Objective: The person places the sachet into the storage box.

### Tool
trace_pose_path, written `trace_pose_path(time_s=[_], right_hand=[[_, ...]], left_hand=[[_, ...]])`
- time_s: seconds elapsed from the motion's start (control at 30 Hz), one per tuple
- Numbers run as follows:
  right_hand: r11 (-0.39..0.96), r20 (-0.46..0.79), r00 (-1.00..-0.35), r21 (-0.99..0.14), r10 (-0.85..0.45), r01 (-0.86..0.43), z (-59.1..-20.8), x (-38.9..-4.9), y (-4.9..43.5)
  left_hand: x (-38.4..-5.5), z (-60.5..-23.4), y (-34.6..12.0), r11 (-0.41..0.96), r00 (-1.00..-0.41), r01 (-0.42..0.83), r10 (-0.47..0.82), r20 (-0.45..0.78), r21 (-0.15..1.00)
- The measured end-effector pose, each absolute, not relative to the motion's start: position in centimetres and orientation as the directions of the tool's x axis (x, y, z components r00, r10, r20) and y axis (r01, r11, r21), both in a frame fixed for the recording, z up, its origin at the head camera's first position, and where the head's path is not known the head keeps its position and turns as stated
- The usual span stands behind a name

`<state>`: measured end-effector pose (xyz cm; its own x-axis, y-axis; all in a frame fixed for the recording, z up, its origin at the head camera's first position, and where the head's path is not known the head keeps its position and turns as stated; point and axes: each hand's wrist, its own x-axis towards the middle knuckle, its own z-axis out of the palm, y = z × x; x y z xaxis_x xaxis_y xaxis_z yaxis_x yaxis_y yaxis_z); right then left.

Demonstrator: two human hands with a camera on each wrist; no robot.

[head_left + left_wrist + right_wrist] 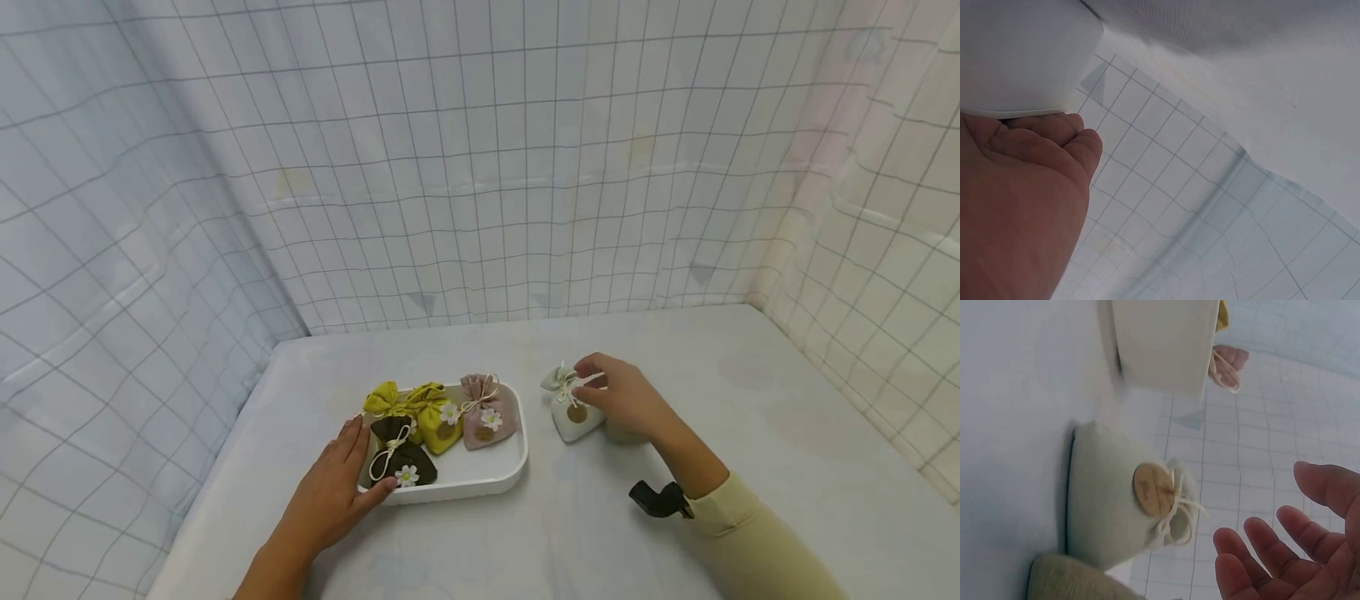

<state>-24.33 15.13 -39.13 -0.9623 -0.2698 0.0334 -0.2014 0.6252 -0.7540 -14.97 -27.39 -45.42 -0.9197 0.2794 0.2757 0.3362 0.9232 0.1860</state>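
Observation:
My left hand (333, 479) rests on the left end of a white tray (480, 485), fingers along its side and thumb at the front rim. In the left wrist view, the fingertips (1088, 147) lie against the tray rim (1029, 114). My right hand (622, 396) hovers at the tied neck of a pale green drawstring pouch (572, 423) right of the tray. The right wrist view shows its fingers spread and loosely bent, apart from the pouch (1107, 500) with its round brown tag. A darker olive pouch (1079, 578) sits beside it, mostly hidden under my hand in the head view.
Inside the tray lie a dark brown pouch (412, 462), yellow pouches (438, 429) and a pink pouch (487, 417), some with white flowers. A black curved piece (656, 498) juts from my right wrist. Grid-patterned white cloth (480, 208) surrounds the white table (585, 533).

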Motion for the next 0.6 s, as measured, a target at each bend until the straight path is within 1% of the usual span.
trace_pose_path(time_s=[0.17, 0.4, 0.6], right_hand=[[0.667, 0.037, -0.971, -0.721, -0.234, -0.188, -39.5, -24.2, 17.9], [0.662, 0.031, -0.982, -0.734, -0.186, -0.148, -40.0, -23.5, 21.3], [0.683, -0.004, -0.987, -0.723, -0.161, -0.108, -40.6, -23.6, 22.9]], left_hand=[[-14.9, -45.2, -27.3, 0.925, -0.922, 0.333, 0.277, 0.272, 0.186], [-14.9, -45.2, -27.3, 0.925, -0.921, 0.332, 0.277, 0.274, 0.183], [-14.9, -45.3, -27.3, 0.924, -0.922, 0.331, 0.274, 0.273, 0.193]])
